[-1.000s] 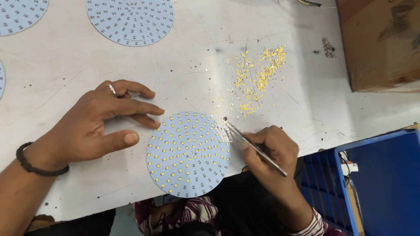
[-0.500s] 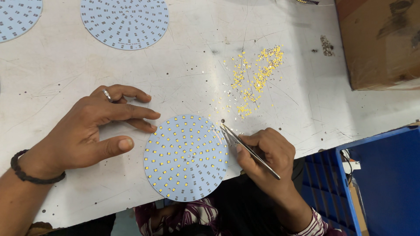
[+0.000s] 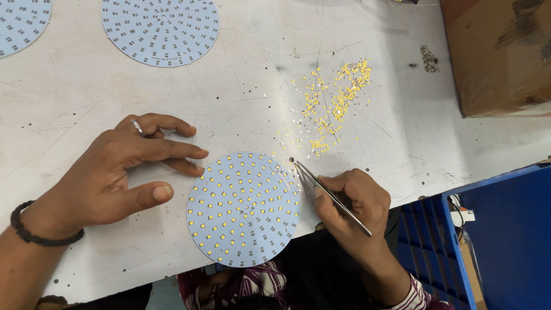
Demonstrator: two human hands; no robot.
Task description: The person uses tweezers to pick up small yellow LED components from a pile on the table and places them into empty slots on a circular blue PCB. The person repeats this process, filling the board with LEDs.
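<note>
The right hand [image 3: 350, 198] is pinching thin metal tweezers [image 3: 330, 195] whose tips are pointing up-left at the round board's [image 3: 244, 209] upper right edge, near the scattered yellow chips [image 3: 333, 106], while the open left hand [image 3: 115, 172] is lying flat on the table [image 3: 74, 97], fingertips just beside the board's left rim.

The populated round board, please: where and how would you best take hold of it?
Probably the near rim of the board, pinched from below: it overhangs the table edge. Its face is covered in loose yellow chips, so avoid touching that.
</note>
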